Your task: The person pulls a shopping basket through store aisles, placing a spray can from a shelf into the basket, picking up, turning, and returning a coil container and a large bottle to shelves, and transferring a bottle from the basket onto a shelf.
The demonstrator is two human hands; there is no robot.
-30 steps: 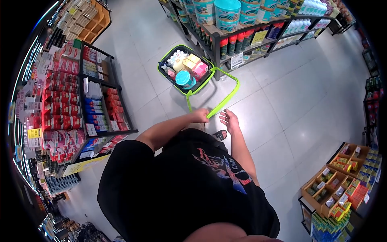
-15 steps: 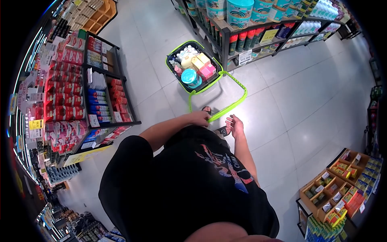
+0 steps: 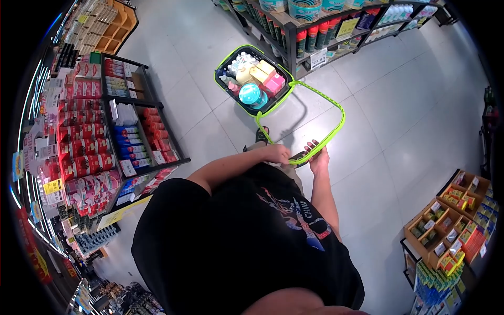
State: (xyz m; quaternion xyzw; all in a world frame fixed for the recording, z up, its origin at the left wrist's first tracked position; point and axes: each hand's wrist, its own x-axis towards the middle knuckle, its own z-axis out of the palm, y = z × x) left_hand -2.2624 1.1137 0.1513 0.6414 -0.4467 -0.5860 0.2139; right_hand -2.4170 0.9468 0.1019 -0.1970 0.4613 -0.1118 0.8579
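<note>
A black shopping basket with a lime-green rim (image 3: pixel 227 55) rests on the floor ahead of me. It holds a turquoise-lidded tub (image 3: pixel 252 95), pink and yellow boxes (image 3: pixel 270 79) and several bottles. Its long lime-green pull handle (image 3: pixel 336 128) reaches back towards my body. My left hand (image 3: pixel 278 154) is closed round the near left corner of this handle. Beneath the handle's near right part lies my right hand (image 3: pixel 318 156), palm up, with its fingers stretched out and touching the bar.
Left of me stands a shelf (image 3: pixel 147 169) of red packs and blue tubes. Ahead on the right, another shelf (image 3: pixel 291 42) carries spray cans and turquoise buckets, close to the basket. A wooden compartment display (image 3: pixel 415 231) stands at lower right. Grey tiled floor (image 3: pixel 362 173) lies between them.
My left hand has moved slightly right with the handle, whose near end has swung right. My right hand has come up under the bar and now touches it.
</note>
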